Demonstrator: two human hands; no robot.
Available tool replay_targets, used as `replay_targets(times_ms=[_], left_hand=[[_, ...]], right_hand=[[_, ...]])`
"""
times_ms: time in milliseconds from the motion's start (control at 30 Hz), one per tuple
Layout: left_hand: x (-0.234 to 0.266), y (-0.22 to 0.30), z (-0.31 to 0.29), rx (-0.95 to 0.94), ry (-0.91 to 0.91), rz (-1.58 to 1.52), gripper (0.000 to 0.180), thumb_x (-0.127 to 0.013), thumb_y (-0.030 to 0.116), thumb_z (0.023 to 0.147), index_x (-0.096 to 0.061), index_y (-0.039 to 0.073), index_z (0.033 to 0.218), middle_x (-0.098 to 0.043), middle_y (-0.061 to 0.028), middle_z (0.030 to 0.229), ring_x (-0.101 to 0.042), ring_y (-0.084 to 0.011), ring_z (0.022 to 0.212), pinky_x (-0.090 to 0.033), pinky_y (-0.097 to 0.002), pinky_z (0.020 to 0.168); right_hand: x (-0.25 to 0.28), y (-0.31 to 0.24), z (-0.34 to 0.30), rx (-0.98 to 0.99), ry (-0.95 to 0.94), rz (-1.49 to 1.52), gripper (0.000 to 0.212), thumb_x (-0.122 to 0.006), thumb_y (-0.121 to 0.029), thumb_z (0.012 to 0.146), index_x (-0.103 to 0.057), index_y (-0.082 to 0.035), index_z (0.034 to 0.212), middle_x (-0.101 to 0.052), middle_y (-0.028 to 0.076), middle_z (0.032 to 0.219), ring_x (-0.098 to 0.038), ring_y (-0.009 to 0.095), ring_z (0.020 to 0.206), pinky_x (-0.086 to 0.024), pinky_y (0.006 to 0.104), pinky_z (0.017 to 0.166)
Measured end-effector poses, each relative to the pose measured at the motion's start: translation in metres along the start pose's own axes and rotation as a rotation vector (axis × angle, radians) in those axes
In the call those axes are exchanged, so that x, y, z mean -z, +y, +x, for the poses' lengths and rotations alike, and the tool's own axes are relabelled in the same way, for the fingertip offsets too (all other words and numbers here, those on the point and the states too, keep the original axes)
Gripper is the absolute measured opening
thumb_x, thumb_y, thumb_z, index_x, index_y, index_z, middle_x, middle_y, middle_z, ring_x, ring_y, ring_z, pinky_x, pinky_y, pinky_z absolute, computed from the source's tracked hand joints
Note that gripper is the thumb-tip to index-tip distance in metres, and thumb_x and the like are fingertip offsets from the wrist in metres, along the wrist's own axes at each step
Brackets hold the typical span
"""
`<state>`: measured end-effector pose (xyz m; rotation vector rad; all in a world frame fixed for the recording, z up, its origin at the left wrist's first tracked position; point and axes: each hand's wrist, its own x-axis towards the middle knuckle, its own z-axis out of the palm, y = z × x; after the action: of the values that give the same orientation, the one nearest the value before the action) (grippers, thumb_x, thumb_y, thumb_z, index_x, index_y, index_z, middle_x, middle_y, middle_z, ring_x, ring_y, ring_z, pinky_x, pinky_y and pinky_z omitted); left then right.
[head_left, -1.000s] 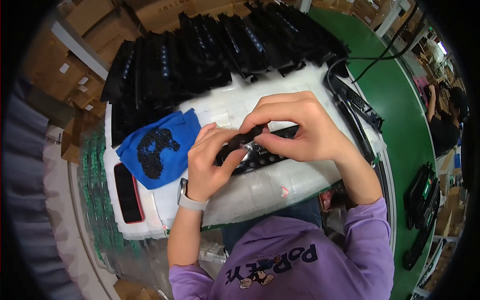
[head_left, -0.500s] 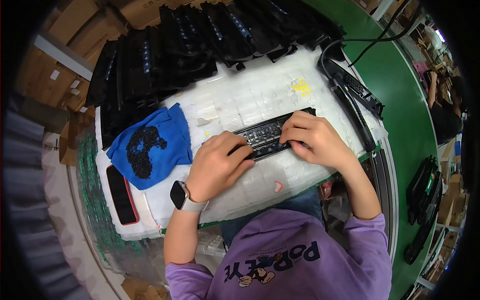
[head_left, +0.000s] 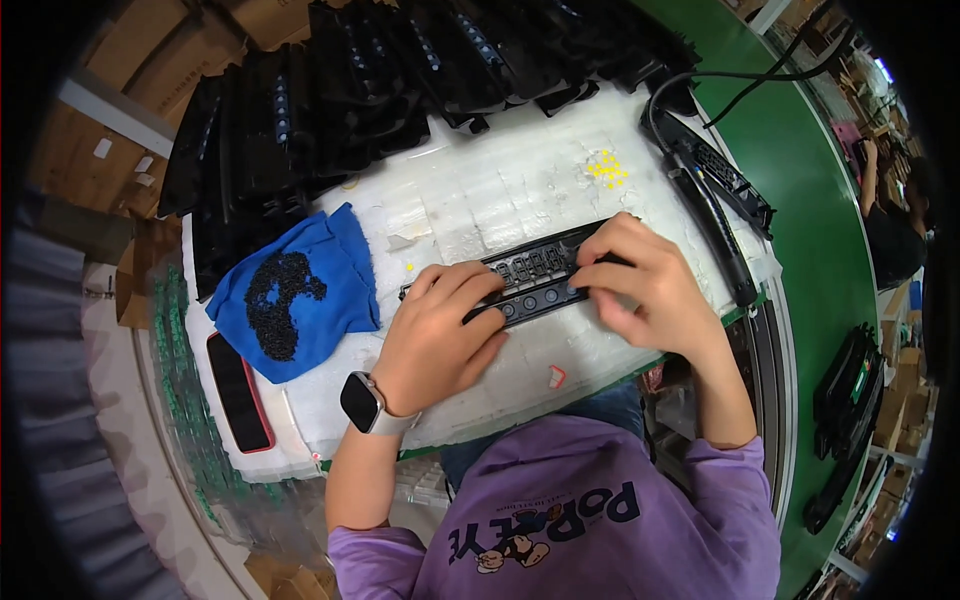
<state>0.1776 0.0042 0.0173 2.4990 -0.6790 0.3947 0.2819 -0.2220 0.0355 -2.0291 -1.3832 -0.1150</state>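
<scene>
On the white-covered table lies a long black plastic panel (head_left: 540,267) with digit-shaped cutouts and a row of round buttons along its near side. My left hand (head_left: 440,325) wraps round the panel's left end, fingers over the top and thumb at the near edge. At the right end, my right hand (head_left: 650,285) has curled fingers on the panel; its index fingertip rests beside the last button, and the thumb hangs apart from it. Whether a small part is under that fingertip I cannot make out. Left of my hands, a blue cloth (head_left: 345,260) carries a pile of small black pieces (head_left: 272,325).
Many black plastic housings (head_left: 400,90) line the table's far side. A phone (head_left: 240,395) lies at left. Small yellow dots (head_left: 606,170) sit beyond the panel. A corded black tool (head_left: 715,225) and another black panel (head_left: 720,170) lie at right. Another person (head_left: 890,220) is far right.
The panel's row of round buttons now shows more fully. My right thumb has drawn back from the panel's near edge, while my left hand keeps its hold.
</scene>
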Motion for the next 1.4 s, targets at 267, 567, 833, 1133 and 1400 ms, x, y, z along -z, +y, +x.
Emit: replay_targets(times_ms=[267,567,833,1133,1400], left_hand=[[0.001,0.005,0.001,0.091,0.117,0.026,0.021,-0.071,0.013,0.067,-0.063,0.003,0.084,-0.06,-0.0131,0.103,-0.056,-0.0312,0.097,-0.045,-0.0392,0.079],[0.043,-0.036,0.051,0.291,0.48,0.421,0.021,-0.063,0.019,0.078,-0.058,0.001,0.088,-0.06,-0.0128,0.086,-0.058,-0.0296,0.08,-0.048,-0.0373,0.067],[0.102,-0.153,0.138,1.162,0.235,0.513,0.044,-0.063,0.038,0.077,-0.06,0.001,0.101,-0.062,-0.0187,0.105,-0.06,-0.0346,0.098,-0.049,-0.0438,0.08],[0.125,-0.174,0.082,0.868,0.498,-0.031,0.021,-0.063,0.018,0.082,-0.061,0.0,0.07,-0.049,-0.003,0.056,-0.041,-0.0078,0.057,-0.033,-0.0282,0.052],[0.099,-0.075,0.024,0.586,0.179,-0.405,0.024,-0.06,0.016,0.088,-0.061,-0.006,0.097,-0.06,0.0024,0.081,-0.05,-0.0038,0.076,-0.042,-0.0194,0.07]], right_hand=[[-0.012,-0.02,0.008,0.093,-0.092,-0.144,0.021,-0.072,-0.016,0.06,-0.06,-0.006,0.074,-0.056,0.006,0.082,-0.054,0.023,0.08,-0.044,0.0333,0.066],[-0.04,0.005,0.0,0.209,0.002,-0.08,0.021,-0.071,-0.016,0.062,-0.058,-0.007,0.077,-0.053,0.005,0.082,-0.052,0.023,0.076,-0.043,0.0333,0.063],[-0.036,0.015,-0.008,0.236,0.038,-0.076,0.016,-0.067,-0.017,0.068,-0.058,-0.008,0.077,-0.05,0.005,0.083,-0.052,0.021,0.08,-0.043,0.0324,0.064],[-0.032,0.014,-0.014,0.188,0.026,-0.056,0.017,-0.068,-0.016,0.067,-0.058,-0.008,0.079,-0.051,0.005,0.083,-0.052,0.021,0.079,-0.044,0.0326,0.063],[-0.036,0.012,-0.011,0.267,0.001,-0.048,0.008,-0.058,-0.011,0.07,-0.053,-0.005,0.068,-0.05,0.004,0.08,-0.051,0.021,0.08,-0.043,0.0322,0.061]])
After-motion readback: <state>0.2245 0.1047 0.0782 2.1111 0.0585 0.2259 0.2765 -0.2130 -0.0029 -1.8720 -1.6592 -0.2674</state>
